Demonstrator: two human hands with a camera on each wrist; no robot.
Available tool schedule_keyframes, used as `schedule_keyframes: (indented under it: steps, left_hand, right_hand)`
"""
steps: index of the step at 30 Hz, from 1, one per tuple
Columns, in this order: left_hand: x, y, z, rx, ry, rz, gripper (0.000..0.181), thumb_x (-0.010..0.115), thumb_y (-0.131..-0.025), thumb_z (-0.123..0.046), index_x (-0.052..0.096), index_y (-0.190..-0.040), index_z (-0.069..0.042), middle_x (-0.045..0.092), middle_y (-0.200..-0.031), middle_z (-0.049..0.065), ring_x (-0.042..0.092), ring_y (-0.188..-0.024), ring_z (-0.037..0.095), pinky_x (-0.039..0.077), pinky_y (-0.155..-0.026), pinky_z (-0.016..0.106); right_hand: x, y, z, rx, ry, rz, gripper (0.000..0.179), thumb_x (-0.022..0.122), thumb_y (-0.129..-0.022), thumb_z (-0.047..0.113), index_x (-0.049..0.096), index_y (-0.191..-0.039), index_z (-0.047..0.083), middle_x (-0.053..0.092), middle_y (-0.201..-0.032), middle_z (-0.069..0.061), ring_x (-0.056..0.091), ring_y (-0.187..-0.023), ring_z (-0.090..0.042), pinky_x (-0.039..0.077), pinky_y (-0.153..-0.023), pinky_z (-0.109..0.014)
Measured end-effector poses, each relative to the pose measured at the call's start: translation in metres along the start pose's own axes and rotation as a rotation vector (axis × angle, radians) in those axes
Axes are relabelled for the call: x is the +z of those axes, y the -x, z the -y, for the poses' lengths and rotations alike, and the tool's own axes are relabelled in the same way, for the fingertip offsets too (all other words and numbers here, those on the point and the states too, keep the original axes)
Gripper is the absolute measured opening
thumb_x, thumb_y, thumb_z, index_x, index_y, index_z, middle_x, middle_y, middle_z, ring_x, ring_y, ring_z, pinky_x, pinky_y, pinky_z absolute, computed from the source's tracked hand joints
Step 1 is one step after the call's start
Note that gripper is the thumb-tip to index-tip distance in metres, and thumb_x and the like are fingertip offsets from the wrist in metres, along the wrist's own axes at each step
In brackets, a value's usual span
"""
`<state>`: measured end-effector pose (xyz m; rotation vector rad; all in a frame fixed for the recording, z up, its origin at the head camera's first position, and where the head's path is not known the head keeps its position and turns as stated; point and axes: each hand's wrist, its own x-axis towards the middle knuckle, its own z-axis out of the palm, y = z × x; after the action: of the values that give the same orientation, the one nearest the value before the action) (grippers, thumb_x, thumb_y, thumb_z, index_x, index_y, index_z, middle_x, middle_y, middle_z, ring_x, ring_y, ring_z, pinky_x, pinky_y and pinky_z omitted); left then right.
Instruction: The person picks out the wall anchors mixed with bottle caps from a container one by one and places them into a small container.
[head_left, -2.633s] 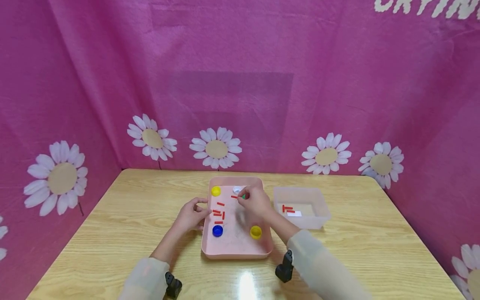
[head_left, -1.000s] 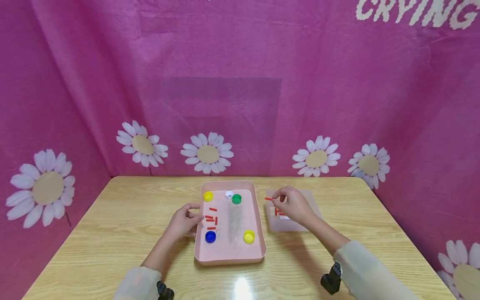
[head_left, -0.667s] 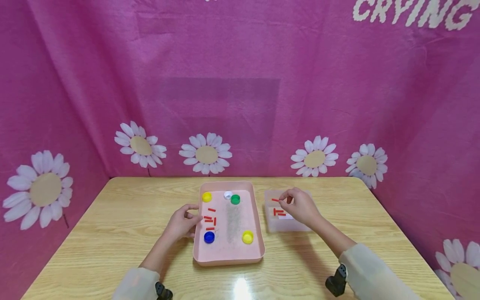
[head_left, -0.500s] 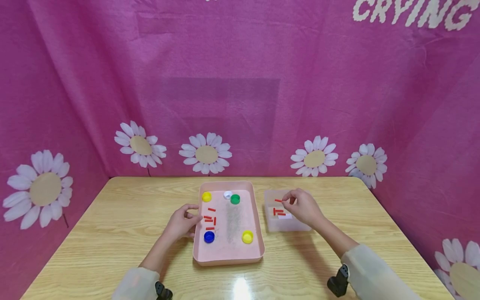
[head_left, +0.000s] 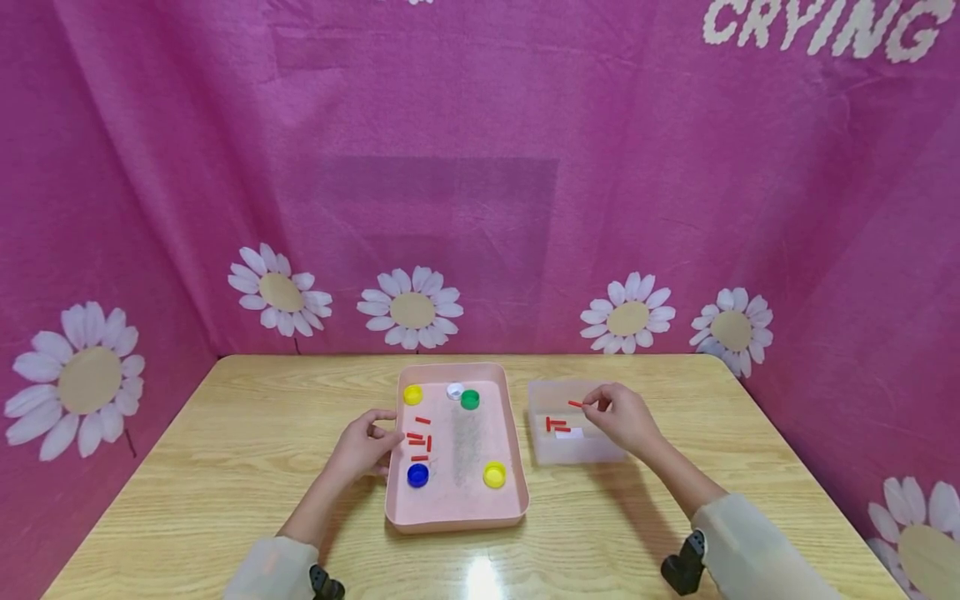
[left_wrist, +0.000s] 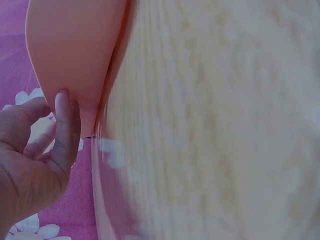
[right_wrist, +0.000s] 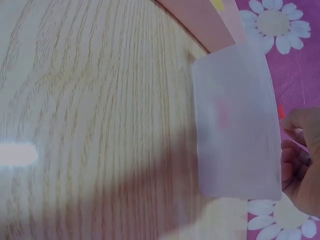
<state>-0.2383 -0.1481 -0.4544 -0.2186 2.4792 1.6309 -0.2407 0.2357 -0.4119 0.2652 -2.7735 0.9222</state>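
Note:
In the head view my left hand (head_left: 360, 446) holds the left wall of the pink tray (head_left: 457, 507), thumb at the rim. The left wrist view shows a finger of that hand (left_wrist: 40, 155) against the tray's outer wall (left_wrist: 75, 55). My right hand (head_left: 622, 415) pinches a short red stick (head_left: 575, 404) between thumb and fingertips, over the translucent bin (head_left: 577, 452). Inside the bin lie several red sticks (head_left: 562, 429) and a white label-like patch (head_left: 570, 433). In the right wrist view the bin's wall (right_wrist: 235, 135) hides most of its contents.
Several more red sticks (head_left: 416, 442) lie along the tray's left side. The tray also bears a blue cap (head_left: 417, 476), two yellow caps (head_left: 494, 475), a green cap (head_left: 469, 400) and a white cap (head_left: 455, 391). A flowered pink cloth (head_left: 450, 208) hangs behind the wooden table (head_left: 300, 400).
My right hand has carried the red stick from the tray's far end to above the bin and shifted further right over it. My left hand stays at the tray wall.

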Motion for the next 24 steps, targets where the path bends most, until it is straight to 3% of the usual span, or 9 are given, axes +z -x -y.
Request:
schedule_keyframes:
  steps: [12, 24]
  left_hand:
    - [0.000, 0.001, 0.000, 0.011, 0.003, 0.004, 0.042, 0.064, -0.089, -0.016, 0.050, -0.129, -0.010, 0.053, -0.092, 0.011, 0.058, -0.067, 0.016, 0.056, -0.051, 0.028]
    - [0.000, 0.002, -0.001, 0.006, -0.009, 0.000, 0.042, 0.063, -0.089, -0.017, 0.050, -0.129, -0.011, 0.054, -0.094, 0.011, 0.058, -0.068, 0.016, 0.056, -0.052, 0.027]
  right_hand:
    - [0.009, -0.005, -0.007, 0.036, -0.015, -0.017, 0.009, 0.063, -0.082, 0.009, 0.068, -0.086, 0.002, 0.053, -0.071, -0.006, 0.043, -0.062, -0.015, 0.036, -0.052, -0.023]
    - [0.018, -0.017, -0.002, 0.135, 0.015, -0.006, 0.012, 0.060, -0.084, 0.010, 0.066, -0.087, 0.000, 0.057, -0.069, -0.007, 0.046, -0.062, -0.016, 0.038, -0.053, -0.024]
